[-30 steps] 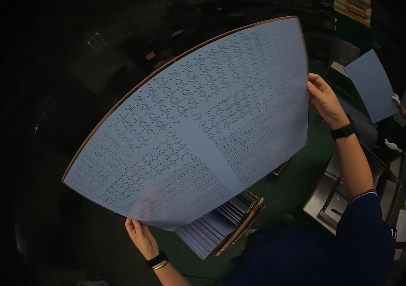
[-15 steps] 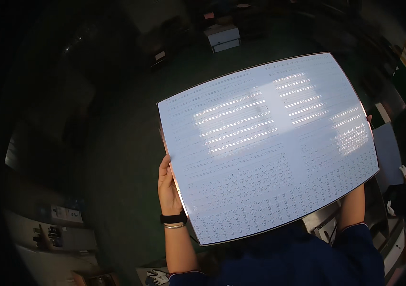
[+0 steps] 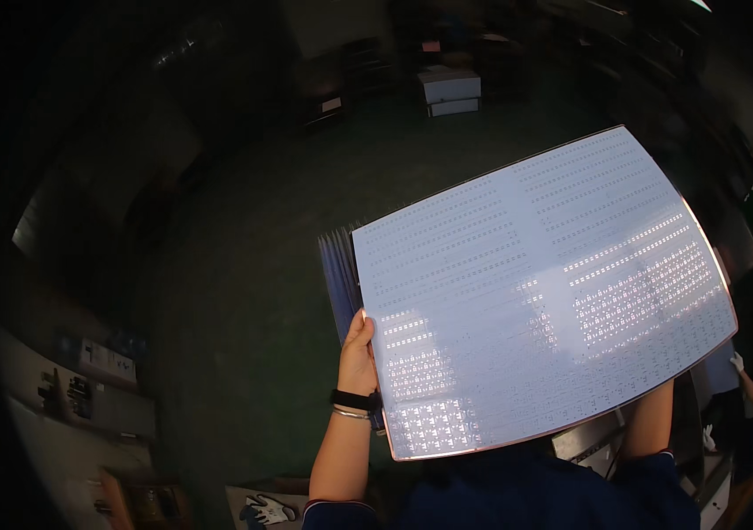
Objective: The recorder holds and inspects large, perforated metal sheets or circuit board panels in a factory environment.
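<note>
A large, thin, pale circuit board panel [image 3: 518, 265] with rows of small pads and a copper-coloured edge is held up in front of me, tilted, its right side higher. My left hand [image 3: 359, 358] is closed on its left edge, thumb on the front face and fingers behind. A black band and a metal bracelet circle that wrist. My right forearm [image 3: 650, 420] rises behind the panel's lower right edge; the right hand is hidden there. Bluish fanned edges [image 3: 336, 274] show just behind the panel's upper left side; whether they are further sheets I cannot tell.
A white box [image 3: 451, 93] stands on the dark green floor ahead. Shelving with a carton [image 3: 107, 362] is at the left. A white-and-dark glove [image 3: 268, 510] lies on a surface at bottom. Another person's gloved hand [image 3: 737, 362] is at right, near another pale sheet.
The panel has shifted right and slightly down in view, with my left hand still on its edge. Bright reflections moved lower across it. The bluish edges behind its left side have come into view.
</note>
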Demonstrator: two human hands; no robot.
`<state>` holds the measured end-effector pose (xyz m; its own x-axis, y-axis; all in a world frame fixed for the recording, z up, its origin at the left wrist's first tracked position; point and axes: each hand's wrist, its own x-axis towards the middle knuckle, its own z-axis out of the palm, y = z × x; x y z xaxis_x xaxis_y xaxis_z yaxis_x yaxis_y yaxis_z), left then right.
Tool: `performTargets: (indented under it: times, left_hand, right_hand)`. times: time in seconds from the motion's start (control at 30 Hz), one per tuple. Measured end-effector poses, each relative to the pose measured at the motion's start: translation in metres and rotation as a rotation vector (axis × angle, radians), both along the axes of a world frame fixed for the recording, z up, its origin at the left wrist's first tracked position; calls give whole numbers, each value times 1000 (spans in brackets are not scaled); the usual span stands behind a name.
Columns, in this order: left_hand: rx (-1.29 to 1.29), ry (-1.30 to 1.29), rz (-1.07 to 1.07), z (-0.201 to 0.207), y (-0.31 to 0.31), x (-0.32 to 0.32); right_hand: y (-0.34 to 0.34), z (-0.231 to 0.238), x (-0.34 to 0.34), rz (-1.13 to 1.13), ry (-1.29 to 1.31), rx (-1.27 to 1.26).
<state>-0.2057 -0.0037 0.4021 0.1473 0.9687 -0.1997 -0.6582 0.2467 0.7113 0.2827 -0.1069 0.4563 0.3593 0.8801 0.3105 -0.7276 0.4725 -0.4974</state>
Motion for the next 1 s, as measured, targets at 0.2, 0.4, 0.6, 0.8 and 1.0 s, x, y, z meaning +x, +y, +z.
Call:
performTargets:
  times: [0.2, 0.4, 0.6, 0.8, 1.0]
  left_hand:
    - [-81, -386, 127, -17, 0, 67]
    - [-66, -108, -269, -43, -11, 75]
    - [339, 1411, 321, -96, 2, 44]
    - [462, 1693, 268, -122, 10, 53]
    - [514, 1725, 205, -132, 5, 43]
  right_hand:
    - [-18, 48, -157, 159, -118, 105]
    - [-14, 83, -202, -485, -710, -215]
    - [11, 62, -222, -389, -1024, -327]
    - [36, 7, -262, -243, -1306, -433]
    - [54, -10, -269, -67, -1198, -452]
